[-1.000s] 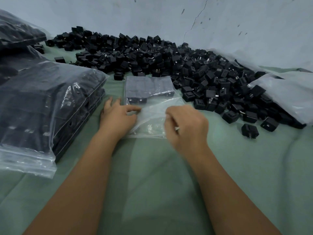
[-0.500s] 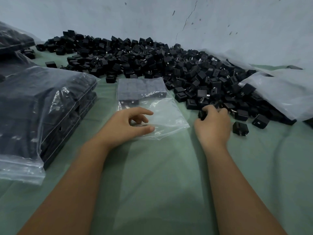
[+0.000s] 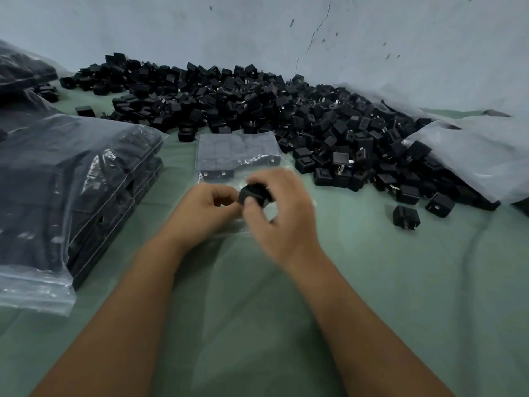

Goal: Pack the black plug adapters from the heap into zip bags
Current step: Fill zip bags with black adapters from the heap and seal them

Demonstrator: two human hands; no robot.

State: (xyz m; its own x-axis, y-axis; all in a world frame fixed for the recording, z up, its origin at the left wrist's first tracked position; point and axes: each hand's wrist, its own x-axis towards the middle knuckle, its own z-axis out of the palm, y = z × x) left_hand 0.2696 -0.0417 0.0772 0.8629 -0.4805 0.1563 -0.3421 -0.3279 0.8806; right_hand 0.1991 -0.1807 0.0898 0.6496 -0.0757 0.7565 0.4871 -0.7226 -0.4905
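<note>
A clear zip bag [image 3: 237,151] lies flat on the green cloth in front of me, its far half filled with black plug adapters. My right hand [image 3: 282,216] holds a black adapter [image 3: 254,194] over the bag's near, open end. My left hand [image 3: 204,209] sits beside it with curled fingers, pinching the bag's edge next to the adapter. The big heap of black adapters [image 3: 286,110] spreads behind and to the right of the bag.
A stack of filled zip bags [image 3: 71,190] stands at the left, with more bags [image 3: 23,70] behind it. A large plastic sack [image 3: 472,156] lies at the right by the heap. Two loose adapters [image 3: 406,216] sit on the cloth. A pale wall closes the back.
My right hand went out to the heap, took an adapter and came back over the bag's opening. My left hand has curled from resting flat on the bag to pinching its edge.
</note>
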